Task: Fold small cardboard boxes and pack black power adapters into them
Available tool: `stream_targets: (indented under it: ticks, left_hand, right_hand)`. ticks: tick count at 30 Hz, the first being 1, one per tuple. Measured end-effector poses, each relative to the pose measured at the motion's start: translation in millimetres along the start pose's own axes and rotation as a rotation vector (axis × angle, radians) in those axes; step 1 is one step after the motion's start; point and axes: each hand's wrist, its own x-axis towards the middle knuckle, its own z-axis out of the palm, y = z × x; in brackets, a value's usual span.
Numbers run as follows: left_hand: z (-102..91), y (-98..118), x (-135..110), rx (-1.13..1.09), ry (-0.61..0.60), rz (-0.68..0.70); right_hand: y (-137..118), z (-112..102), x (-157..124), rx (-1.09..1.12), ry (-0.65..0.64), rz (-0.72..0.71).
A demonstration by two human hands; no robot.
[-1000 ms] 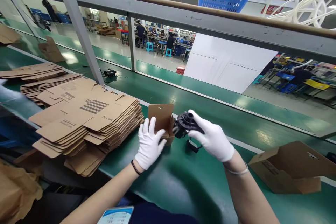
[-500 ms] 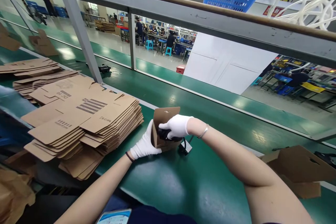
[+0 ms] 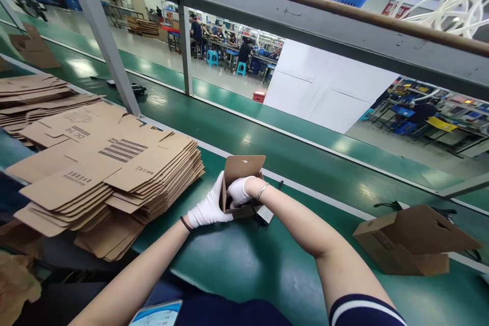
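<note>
A small brown cardboard box (image 3: 242, 169) stands on the green table with its lid flap up. My left hand (image 3: 209, 208), in a white glove, grips the box's left side. My right hand (image 3: 239, 191), also gloved, reaches down inside the box, fingers curled over the black round part, which is now almost hidden. A black cable with a small labelled block (image 3: 264, 214) hangs out of the box at its right side onto the table.
A fanned stack of flat cardboard blanks (image 3: 114, 173) lies left of the box. Another open carton (image 3: 410, 242) sits at the right. Beyond runs the green conveyor (image 3: 267, 137) under a grey frame rail (image 3: 305, 15). People work in the distance.
My right hand carried the black part from the right of the box into it and sank deeper inside. My left hand kept its hold on the box.
</note>
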Motion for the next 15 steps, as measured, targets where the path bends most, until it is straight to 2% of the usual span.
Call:
stream_targets:
  ticks: [2, 4, 5, 6, 7, 8, 10, 11, 13, 15]
  left_hand:
    - [-9.2, 12, -5, 0.138, 0.036, 0.023]
    - [-20.7, 34, -8, 0.351, 0.127, 0.082]
    - [-25.8, 48, -7, 0.457, 0.142, 0.134]
    - [-29.5, 63, -4, 0.548, 0.115, 0.19]
    - [-31.1, 77, 1, 0.62, 0.028, 0.238]
    - [-30.3, 91, 8, 0.688, -0.111, 0.248]
    - [-22.3, 110, 25, 0.84, -0.393, 0.138]
    - [-16.5, 116, 34, 0.918, -0.492, 0.047]
    - [-6.3, 119, 48, 1.025, -0.578, -0.083]
    - [-1.9, 116, 56, 1.067, -0.593, -0.099]
  right_hand:
    - [13, -11, -32, 0.03, 0.051, -0.025]
    - [32, -18, -68, 0.074, 0.201, 0.009]
    - [42, -18, -84, 0.08, 0.27, 0.099]
    - [51, -13, -95, 0.07, 0.272, 0.202]
    - [57, -5, -102, 0.053, 0.219, 0.263]
    - [61, 6, -105, 0.03, 0.132, 0.275]
    - [59, 35, -100, -0.038, -0.032, 0.16]
    - [56, 51, -96, -0.077, -0.046, 0.146]
    - [51, 79, -89, -0.192, -0.035, 0.179]
    - [54, 97, -90, -0.247, -0.02, 0.231]
